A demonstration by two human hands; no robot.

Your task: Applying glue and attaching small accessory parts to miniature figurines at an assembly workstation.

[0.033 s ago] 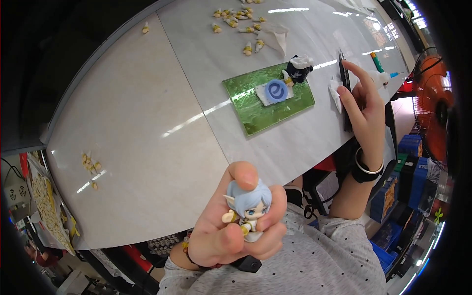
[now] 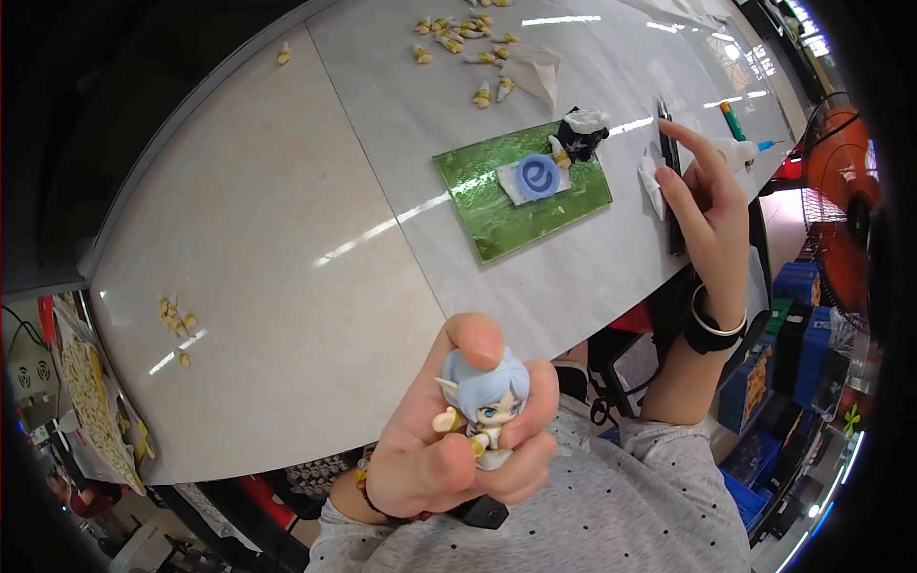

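My left hand (image 2: 420, 458) is closed around a small figurine (image 2: 489, 409) with pale blue hair, a pointed ear and a white and gold outfit. Its head and one small arm show between my fingers and thumb; the lower body is hidden. Over the table at the right, my right hand (image 2: 712, 196) has its index finger and thumb apart above slim black tweezers (image 2: 674, 224). Beside its thumb lies a crumpled white tissue (image 2: 653, 191). A green glass plate (image 2: 506, 234) bears a round blue piece (image 2: 538, 177) on a white pad.
A black and white figurine part (image 2: 581, 134) rests on the plate's far corner. Several small cream and gold arm pieces (image 2: 449, 40) lie at the back, more (image 2: 175, 315) at the left. A white bottle with a blue needle tip (image 2: 745, 151) and an orange fan (image 2: 841, 191) are at the right.
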